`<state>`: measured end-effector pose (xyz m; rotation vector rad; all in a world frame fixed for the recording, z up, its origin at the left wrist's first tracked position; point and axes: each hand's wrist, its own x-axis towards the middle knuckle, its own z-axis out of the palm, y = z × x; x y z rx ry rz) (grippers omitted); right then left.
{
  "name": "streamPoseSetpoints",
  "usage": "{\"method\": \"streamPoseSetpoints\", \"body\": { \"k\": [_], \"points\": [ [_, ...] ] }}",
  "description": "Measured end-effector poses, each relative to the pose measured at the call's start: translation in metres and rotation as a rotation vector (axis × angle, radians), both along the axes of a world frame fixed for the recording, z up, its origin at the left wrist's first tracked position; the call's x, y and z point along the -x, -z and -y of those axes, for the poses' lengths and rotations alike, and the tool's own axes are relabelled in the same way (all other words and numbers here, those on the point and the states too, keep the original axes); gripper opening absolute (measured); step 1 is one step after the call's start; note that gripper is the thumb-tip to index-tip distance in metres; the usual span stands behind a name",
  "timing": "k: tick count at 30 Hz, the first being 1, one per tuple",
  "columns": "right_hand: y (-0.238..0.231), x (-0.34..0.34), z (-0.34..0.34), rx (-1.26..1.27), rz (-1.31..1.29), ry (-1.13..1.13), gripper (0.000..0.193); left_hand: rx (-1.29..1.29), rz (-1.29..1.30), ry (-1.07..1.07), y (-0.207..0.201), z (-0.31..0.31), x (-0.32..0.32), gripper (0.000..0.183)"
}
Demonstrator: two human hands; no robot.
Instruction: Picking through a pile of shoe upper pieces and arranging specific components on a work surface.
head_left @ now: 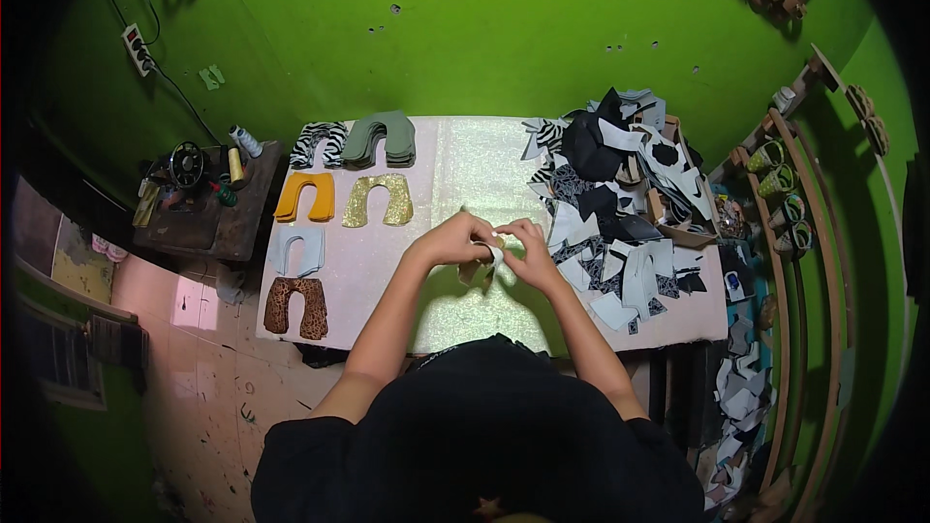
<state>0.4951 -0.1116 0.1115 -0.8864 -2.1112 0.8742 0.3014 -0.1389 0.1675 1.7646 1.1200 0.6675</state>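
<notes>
Over the middle of the table, my left hand and my right hand are close together, fingers bent and pinching a small curled piece of pale material. Its full shape is partly hidden by my fingers. Beneath my hands lies a shiny gold glitter sheet. To the left sit U-shaped cut pieces in stacks: zebra-striped, grey-green, orange-yellow, gold glitter, pale grey-blue and leopard-spotted.
Scraps in black, white and grey pile up on the table's right, around a cardboard box. A dark side table with a handwheel and thread spools stands left. A wooden rack holding shoes leans at right.
</notes>
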Motion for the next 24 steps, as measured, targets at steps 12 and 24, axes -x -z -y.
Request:
{"method": "streamPoseSetpoints", "body": {
  "k": [12, 24],
  "points": [
    [-0.007, -0.01, -0.014, 0.457, -0.01, -0.112, 0.017, 0.199, -0.047, -0.051, -0.006, 0.005, 0.025, 0.019],
    [-0.013, 0.004, -0.012, 0.302, 0.095, -0.177, 0.022, -0.152, -0.37, -0.002, 0.028, 0.018, -0.007, 0.02]
  ]
}}
